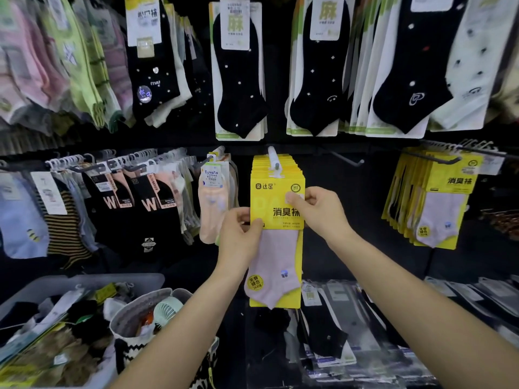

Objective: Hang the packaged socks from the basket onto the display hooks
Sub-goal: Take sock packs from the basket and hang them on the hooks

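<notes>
The person is at the hanging step. Both hands hold one yellow sock pack [269, 199] at the front of a stack of like packs [292, 165] on the display hook [273, 157], which juts out just above the fingers. The left hand [238, 240] pinches the card's left edge, thumb in front. The right hand [318, 211] pinches its upper right edge, fingers curled round the side. The pack's white hanger tab seems to sit on the hook already, so the next move probably calls for squaring the pack against the stack, letting go, and reaching down and to the left of the left hand to the basket [118, 279]. The pack is a stiff, glossy card, flat and rectangular. Fixed on it below the fingers is a pale lilac ankle sock [276, 262], soft knit with a curved heel.
</notes>
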Motion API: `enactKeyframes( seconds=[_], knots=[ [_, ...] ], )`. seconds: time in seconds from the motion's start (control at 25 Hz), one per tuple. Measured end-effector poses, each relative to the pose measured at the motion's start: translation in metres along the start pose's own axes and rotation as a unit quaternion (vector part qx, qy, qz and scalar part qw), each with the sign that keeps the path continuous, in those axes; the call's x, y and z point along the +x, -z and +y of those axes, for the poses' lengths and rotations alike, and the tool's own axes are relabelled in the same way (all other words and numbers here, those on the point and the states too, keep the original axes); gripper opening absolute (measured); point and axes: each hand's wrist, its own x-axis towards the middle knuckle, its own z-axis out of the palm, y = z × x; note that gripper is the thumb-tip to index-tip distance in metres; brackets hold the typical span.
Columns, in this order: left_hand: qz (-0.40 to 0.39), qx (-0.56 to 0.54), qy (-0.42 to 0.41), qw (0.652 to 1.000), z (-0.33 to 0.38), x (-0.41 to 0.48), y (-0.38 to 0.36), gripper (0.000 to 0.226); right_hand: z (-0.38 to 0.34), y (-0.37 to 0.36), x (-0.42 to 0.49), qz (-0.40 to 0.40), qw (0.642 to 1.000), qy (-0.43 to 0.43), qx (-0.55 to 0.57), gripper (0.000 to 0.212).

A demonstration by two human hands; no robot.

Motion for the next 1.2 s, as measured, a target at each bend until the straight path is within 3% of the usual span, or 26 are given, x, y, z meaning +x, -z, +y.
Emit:
enactKeyframes(
  seconds=[0.08,0.16,0.28,0.36,0.48,0.92,1.04,1.12,1.2],
  knots=[
    [0.033,0.03,-0.001,0.999,0.003,0.01,-0.001,0.028,0.005,0.004,0.002,0.042,0.999,0.0,-0.026,0.032],
    [0.018,0.007,0.0,1.0,0.014,0.023,-0.005,0.038,0.006,0.007,0.007,0.044,0.999,-0.01,0.004,0.047],
    [-0.071,-0.081,0.015,0.994,0.036,0.042,-0.014,0.026,0.0,0.005,0.017,-0.057,0.994,-0.032,0.083,0.073],
    [-0.115,-0.107,0.039,0.987,0.042,0.049,-0.017,0.025,-0.002,0.001,0.02,-0.123,0.986,-0.022,0.108,0.059],
    [-0.137,-0.123,0.043,0.982,0.038,0.05,-0.019,0.031,-0.001,-0.006,0.022,-0.135,0.985,0.002,0.109,0.048],
    [-0.129,-0.104,0.026,0.986,0.016,0.026,-0.023,0.037,0.016,-0.017,0.003,-0.12,0.984,-0.001,0.131,0.06],
    [-0.107,-0.156,0.072,0.979,0.02,0.028,-0.019,0.031,0.015,-0.009,0.01,-0.12,0.98,-0.042,0.156,0.08],
    [-0.101,-0.208,0.101,0.968,0.027,0.035,-0.017,0.045,0.012,-0.002,0.02,-0.105,0.97,-0.074,0.206,0.07],
    [-0.093,-0.203,0.123,0.967,0.036,0.042,-0.021,0.055,0.004,0.001,0.03,-0.098,0.963,-0.094,0.233,0.034]
  ],
)
